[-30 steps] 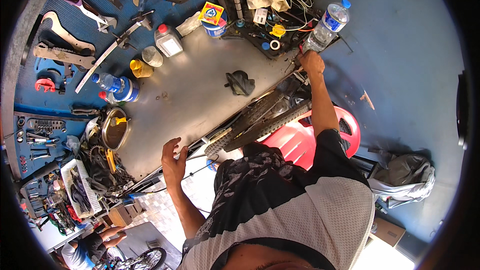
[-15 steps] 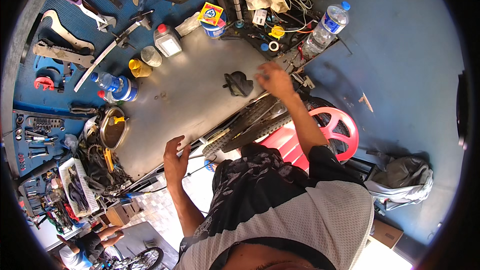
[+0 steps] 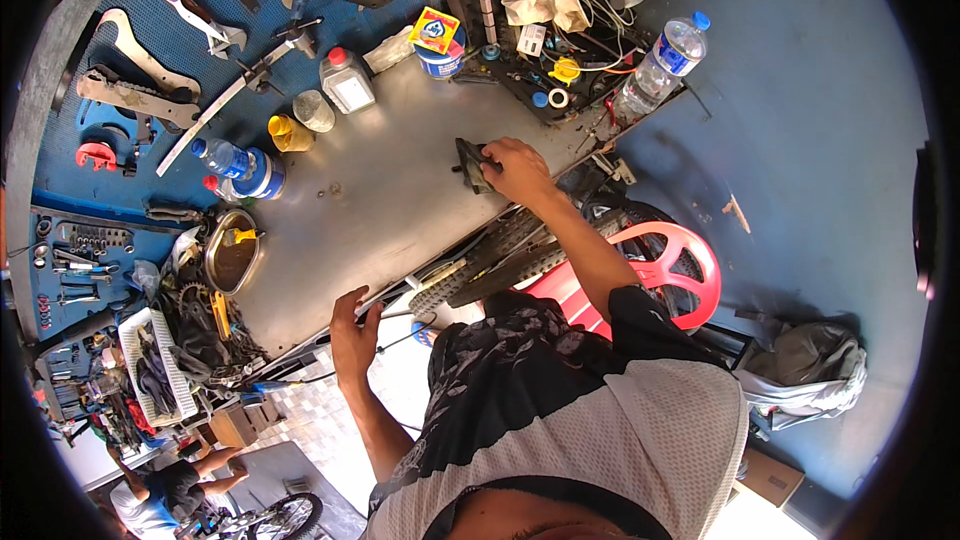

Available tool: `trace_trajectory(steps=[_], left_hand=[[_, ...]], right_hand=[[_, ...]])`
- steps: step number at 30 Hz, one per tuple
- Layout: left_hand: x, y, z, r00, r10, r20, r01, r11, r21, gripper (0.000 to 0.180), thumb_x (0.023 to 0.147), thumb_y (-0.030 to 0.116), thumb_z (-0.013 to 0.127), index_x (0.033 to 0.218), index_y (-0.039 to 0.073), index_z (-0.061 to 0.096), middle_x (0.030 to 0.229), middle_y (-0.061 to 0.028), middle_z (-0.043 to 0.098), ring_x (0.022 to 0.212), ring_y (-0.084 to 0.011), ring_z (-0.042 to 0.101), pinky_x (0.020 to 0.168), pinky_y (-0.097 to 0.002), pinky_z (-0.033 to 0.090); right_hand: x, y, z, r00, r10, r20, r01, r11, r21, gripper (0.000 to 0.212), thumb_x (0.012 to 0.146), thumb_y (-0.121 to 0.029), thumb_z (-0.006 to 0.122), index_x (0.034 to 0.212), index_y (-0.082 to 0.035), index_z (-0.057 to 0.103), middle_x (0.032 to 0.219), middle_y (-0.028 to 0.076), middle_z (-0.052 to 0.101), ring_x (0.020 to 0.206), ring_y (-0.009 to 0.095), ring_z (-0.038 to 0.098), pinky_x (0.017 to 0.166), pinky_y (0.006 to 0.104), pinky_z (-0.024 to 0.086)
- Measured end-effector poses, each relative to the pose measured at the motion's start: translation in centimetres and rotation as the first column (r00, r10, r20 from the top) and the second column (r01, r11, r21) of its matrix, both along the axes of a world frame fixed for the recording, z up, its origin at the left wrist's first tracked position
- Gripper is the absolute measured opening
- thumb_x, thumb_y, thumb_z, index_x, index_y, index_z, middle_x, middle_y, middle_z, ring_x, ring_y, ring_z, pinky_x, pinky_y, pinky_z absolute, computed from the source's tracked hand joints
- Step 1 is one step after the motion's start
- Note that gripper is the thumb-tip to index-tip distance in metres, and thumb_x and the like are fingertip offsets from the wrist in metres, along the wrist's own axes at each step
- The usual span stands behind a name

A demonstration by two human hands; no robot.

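A dark, crumpled rag lies on the metal workbench, close to its right end. My right hand is closed on the rag's right side, and the fingers partly cover it. Beside the bench's front edge hovers my left hand, holding nothing, its thumb and fingers apart. Below the edge, between my arms, are bicycle tyres and a pink plastic chair.
Along the back stand a grey bottle with a red cap, a yellow container and a blue tub. A metal bowl sits left, a clear water bottle right. Another person is at lower left beside a bicycle.
My right hand has moved left and slightly down onto the rag and closed on it. My left hand stays near the bench edge. The view has shifted slightly.
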State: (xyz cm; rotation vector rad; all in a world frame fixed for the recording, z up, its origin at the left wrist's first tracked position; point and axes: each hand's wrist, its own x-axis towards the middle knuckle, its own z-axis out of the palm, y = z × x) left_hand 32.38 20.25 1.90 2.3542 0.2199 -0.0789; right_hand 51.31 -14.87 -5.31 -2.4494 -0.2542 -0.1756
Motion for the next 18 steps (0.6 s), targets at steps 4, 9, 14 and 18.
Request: trace_trajectory(steps=[4, 9, 14, 18], left_hand=[[-0.3, 0.2, -0.5, 1.0, 0.013, -0.002, -0.013, 1.0, -0.008, 0.038, 0.092, 0.017, 0.076, 0.126, 0.002, 0.068, 0.122, -0.0202, 0.068, 0.105, -0.0352, 0.068, 0.088, -0.0438, 0.055], [0.2, -0.2, -0.5, 1.0, -0.021, -0.004, 0.021, 1.0, 0.005, 0.038, 0.092, 0.017, 0.076, 0.126, 0.001, 0.068, 0.121, -0.021, 0.068, 0.104, -0.036, 0.068, 0.088, -0.0443, 0.055], [0.6, -0.2, -0.3, 0.999, -0.034, 0.003, 0.034, 0.999, 0.005, 0.038, 0.092, 0.017, 0.076, 0.125, 0.0, 0.068, 0.12, -0.0218, 0.068, 0.103, -0.0363, 0.068, 0.088, -0.0446, 0.055], [0.6, 0.1, -0.4, 0.999, -0.047, 0.005, 0.047, 0.999, 0.027, 0.038, 0.092, 0.017, 0.075, 0.125, 0.0, 0.068, 0.12, -0.0218, 0.068, 0.103, -0.0364, 0.068, 0.088, -0.0443, 0.055]], right_hand=[[-0.7, 0.1, 0.7, 0.996, -0.072, 0.057, 0.071, 0.997, 0.019, 0.03, 0.089, -0.021, 0.074, 0.116, -0.009, 0.07, 0.106, 0.01, 0.069, 0.099, 0.033, 0.068, 0.088, 0.0445, 0.054], [-1.7, -0.5, 0.6, 0.987, -0.114, 0.114, 0.108, 0.992, 0.061, 0.027, 0.09, -0.022, 0.073, 0.114, -0.011, 0.071, 0.104, 0.01, 0.07, 0.1, 0.032, 0.069, 0.087, 0.044, 0.055], [-1.3, -5.7, 0.0, 0.944, -0.324, 0.059, 0.328, 0.943, -0.06, 0.021, 0.087, -0.024, 0.071, 0.103, -0.013, 0.073, 0.102, 0.013, 0.072, 0.098, 0.034, 0.07, 0.085, 0.046, 0.058], [0.0, -13.4, 0.2, 0.798, -0.6, 0.055, 0.584, 0.748, -0.316, 0.022, 0.085, -0.026, 0.074, 0.1, -0.009, 0.075, 0.107, 0.017, 0.072, 0.101, 0.035, 0.071, 0.084, 0.0453, 0.059]])
